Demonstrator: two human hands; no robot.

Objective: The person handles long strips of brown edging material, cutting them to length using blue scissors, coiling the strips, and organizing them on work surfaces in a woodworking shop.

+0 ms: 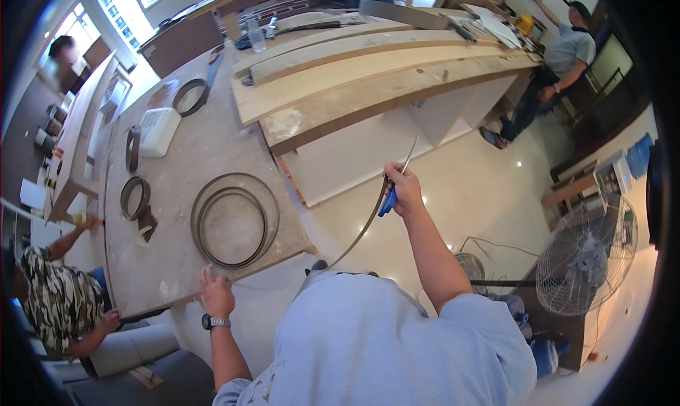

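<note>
My right hand (405, 192) is raised out in front, closed around scissors (387, 202) with blue handles, their metal blades pointing up and away. The same hand grips one end of a thin brown edge banding strip (362, 230), which curves down towards my body. At the table's near edge, my left hand (217, 293), with a metal watch on the wrist, has its fingers curled by a loose coil of edge banding (200, 240). A faint length of strip runs towards this hand; its exact grip is partly hidden.
The worktable (166, 215) also bears smaller banding rolls (134, 198) and a white box (159, 132). Long boards (368, 83) lie over a white cabinet beyond. A co-worker in camouflage (67, 292) is at left, another person (567, 59) stands far right. A fan (588, 254) stands right.
</note>
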